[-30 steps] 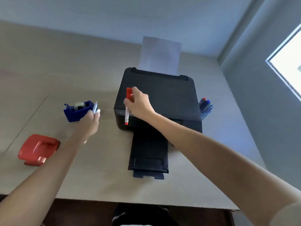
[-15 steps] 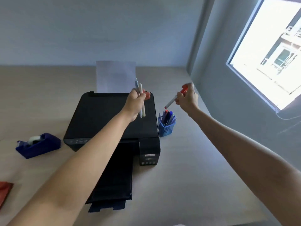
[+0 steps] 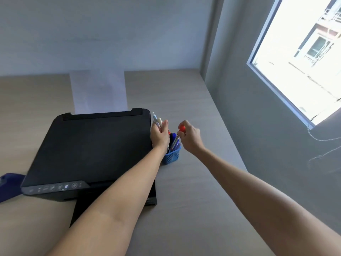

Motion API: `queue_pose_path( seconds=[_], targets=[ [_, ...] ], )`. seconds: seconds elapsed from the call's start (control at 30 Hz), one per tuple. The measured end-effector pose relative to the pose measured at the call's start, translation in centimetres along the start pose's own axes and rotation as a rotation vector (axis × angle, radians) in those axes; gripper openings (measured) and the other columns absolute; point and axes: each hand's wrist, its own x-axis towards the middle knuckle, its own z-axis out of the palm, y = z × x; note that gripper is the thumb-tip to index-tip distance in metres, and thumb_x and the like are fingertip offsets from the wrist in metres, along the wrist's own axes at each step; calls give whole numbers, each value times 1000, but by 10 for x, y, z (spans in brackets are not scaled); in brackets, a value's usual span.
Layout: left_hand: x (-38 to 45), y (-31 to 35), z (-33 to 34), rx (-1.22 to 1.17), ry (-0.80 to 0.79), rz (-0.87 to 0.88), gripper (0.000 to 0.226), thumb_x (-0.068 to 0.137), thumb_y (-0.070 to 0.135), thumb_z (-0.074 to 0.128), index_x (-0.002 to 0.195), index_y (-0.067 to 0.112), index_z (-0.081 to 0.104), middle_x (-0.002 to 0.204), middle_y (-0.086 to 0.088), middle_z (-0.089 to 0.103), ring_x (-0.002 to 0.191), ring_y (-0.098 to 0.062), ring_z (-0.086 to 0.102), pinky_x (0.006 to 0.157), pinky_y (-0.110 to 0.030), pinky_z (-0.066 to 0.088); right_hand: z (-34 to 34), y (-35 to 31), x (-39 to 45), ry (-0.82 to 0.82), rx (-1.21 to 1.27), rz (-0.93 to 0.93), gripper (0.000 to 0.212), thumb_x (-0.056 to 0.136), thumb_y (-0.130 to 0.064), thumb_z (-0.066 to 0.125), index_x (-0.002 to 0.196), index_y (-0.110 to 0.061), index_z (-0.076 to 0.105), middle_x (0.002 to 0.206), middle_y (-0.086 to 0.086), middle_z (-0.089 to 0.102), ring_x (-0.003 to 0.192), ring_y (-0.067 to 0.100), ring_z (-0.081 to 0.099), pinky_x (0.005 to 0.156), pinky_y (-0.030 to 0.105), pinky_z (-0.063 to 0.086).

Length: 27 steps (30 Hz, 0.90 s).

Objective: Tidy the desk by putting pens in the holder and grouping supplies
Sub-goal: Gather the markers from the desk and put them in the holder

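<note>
Pens: red-capped marker (image 3: 178,135) pinched in right hand (image 3: 190,138), angled tip-down into blue mesh plastic holder (image 3: 171,156) beside black printer (image 3: 96,150), evidently for insertion. Two pale pens (image 3: 157,121) gripped upright by curled fingers of left hand (image 3: 159,136), likely queued next.

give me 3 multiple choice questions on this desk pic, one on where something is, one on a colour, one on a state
1. Where does the pen holder stand?
A. on the printer
B. right of the printer, on the desk
C. on the windowsill

2. What colour is the pen holder?
A. blue
B. yellow
C. white

3. What is the right hand doing?
A. lying flat and empty
B. pressing a printer button
C. holding a red-capped marker tip-down into the holder

Answers: 1 B, it sits on the wood by the printer's right edge; 2 A, its mesh is blue; 3 C, the fingers grip the marker while the left hand holds two pens.
</note>
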Motion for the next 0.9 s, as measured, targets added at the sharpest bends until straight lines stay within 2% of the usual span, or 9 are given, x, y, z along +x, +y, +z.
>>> queue_pose_path(
  seconds=[0.17,0.27,0.37,0.53,0.6,0.63,0.73,0.8,0.9],
  targets=[
    [7,-13,18,-58,76,3,32,89,37,62,65,25,44,64,3,51,65,-17,52,69,-35,49,7,9,7,-31,6,8,17,92,-5,48,104,-7,58,98,17,67,89,31,59,71,33,50],
    [10,-18,24,-84,61,-20,34,85,33,68,63,24,44,62,4,50,61,-15,49,66,-32,47,9,16,12,-47,1,21,17,91,-5,50,104,-7,60,99,16,68,87,30,60,69,29,46],
    [19,-21,25,-100,40,2,35,80,29,75,62,22,46,61,3,47,60,-15,43,63,-29,45,9,21,13,-50,-13,4,14,88,-7,55,101,-9,62,97,15,71,88,30,62,74,34,52],
    [21,-21,20,-85,-18,13,28,79,24,77,65,18,53,67,2,58,65,-10,53,68,-25,49,8,29,10,-72,15,-1,11,89,-9,59,99,-9,63,88,12,75,74,22,68,71,27,55],
    [19,-24,19,-31,-23,16,21,85,31,69,75,17,60,81,-3,67,81,-16,64,80,-31,54,8,32,7,-46,25,10,11,91,-12,57,98,-8,64,89,10,76,75,21,67,73,28,53],
    [17,-26,18,0,-10,14,20,90,35,62,87,15,63,98,-7,69,97,-19,65,90,-35,54,9,34,5,-26,48,33,14,93,-14,54,98,-7,65,90,10,75,78,22,67,75,27,51],
    [-3,-28,24,81,33,-43,45,101,33,40,137,8,48,149,-12,39,136,-23,42,113,-37,37,14,43,3,43,121,167,27,98,-20,45,104,-6,67,101,12,72,94,26,63,78,26,43],
    [-18,-31,29,113,77,-201,58,102,38,31,151,9,26,161,-9,13,148,-25,21,118,-39,24,19,51,4,12,148,264,32,99,-24,41,108,-8,68,99,10,70,99,28,61,84,31,46],
    [-25,-44,30,-10,74,-575,68,98,53,21,155,17,15,162,-9,15,148,-27,22,120,-46,22,30,61,6,-83,280,465,36,97,-28,42,103,-4,68,89,9,64,82,27,62,89,46,55]
  ],
)
